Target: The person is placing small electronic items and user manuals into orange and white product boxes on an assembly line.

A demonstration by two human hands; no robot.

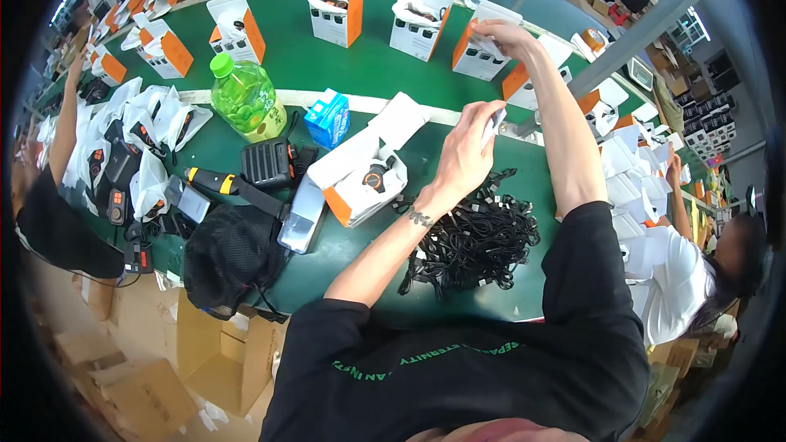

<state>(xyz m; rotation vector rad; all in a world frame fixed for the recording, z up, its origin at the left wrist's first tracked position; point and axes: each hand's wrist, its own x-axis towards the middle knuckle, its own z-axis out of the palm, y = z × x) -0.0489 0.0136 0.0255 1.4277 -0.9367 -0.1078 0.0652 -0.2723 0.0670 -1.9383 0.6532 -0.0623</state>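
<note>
My right hand [506, 38] reaches to the far side of the bench, its fingers closed at the top of an open white and orange box [479, 61]; what they pinch is hidden. In front of my chest, my left hand [467, 151] is closed on a small pale flat thing [493, 124], too little of which shows to name. Below that hand lies a heap of black cables [479, 237]. Left of it, another open white and orange box [352, 200] is tilted, with a round dark device [375, 178] in white wrapping.
More open boxes [336, 12] stand along the green belt [286, 41]. A green drink bottle [248, 98], a blue carton [327, 119], a black mesh cap [233, 258] and bagged devices [135, 151] crowd the left. A metal post [639, 24] rises at right. Co-workers are on both sides.
</note>
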